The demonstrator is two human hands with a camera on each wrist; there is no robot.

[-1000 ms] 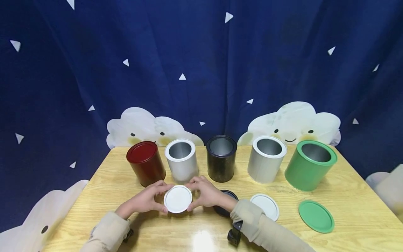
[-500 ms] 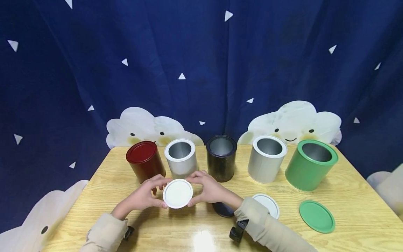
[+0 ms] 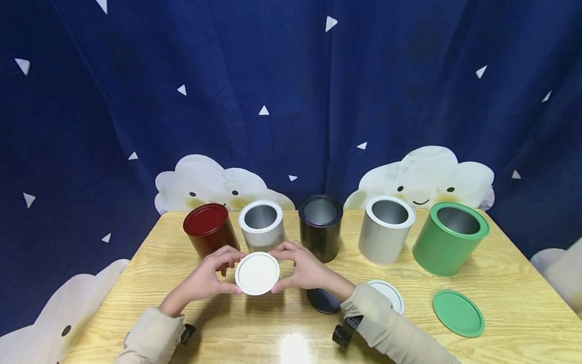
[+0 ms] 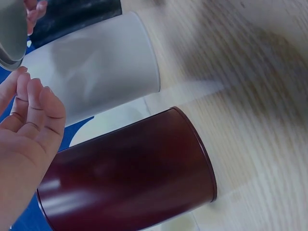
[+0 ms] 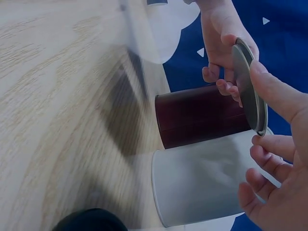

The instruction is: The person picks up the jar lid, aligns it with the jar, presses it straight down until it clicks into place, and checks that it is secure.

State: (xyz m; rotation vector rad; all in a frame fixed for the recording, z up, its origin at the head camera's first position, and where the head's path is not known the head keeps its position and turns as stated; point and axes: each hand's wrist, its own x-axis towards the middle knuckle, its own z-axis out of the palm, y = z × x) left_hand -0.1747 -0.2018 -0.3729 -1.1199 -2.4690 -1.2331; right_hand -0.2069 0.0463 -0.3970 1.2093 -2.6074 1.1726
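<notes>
A white round lid point(image 3: 257, 273) is held above the table between both hands, its top face toward the head camera. My left hand point(image 3: 210, 277) pinches its left edge between thumb and fingertips. On the opposite edge, thumb and fingers of my right hand point(image 3: 303, 269) grip the rim. Just behind the lid stands an uncovered white can point(image 3: 261, 218), its lower front partly hidden. The right wrist view shows the lid's grey underside point(image 5: 245, 84) beside that white can point(image 5: 197, 178). A dark red can point(image 3: 209, 230) with its lid on stands behind my left hand.
Along the back stand an uncovered black can point(image 3: 320, 235), a second white can point(image 3: 384, 235) and a green can point(image 3: 445, 245). A black lid point(image 3: 324, 301), partly under my right forearm, another white lid point(image 3: 390, 293) and a green lid point(image 3: 458, 313) lie on the wooden table point(image 3: 245, 333).
Both hands have raised the white lid off the table and brought it slightly toward the white can. The cans and the other lids have stayed in place.
</notes>
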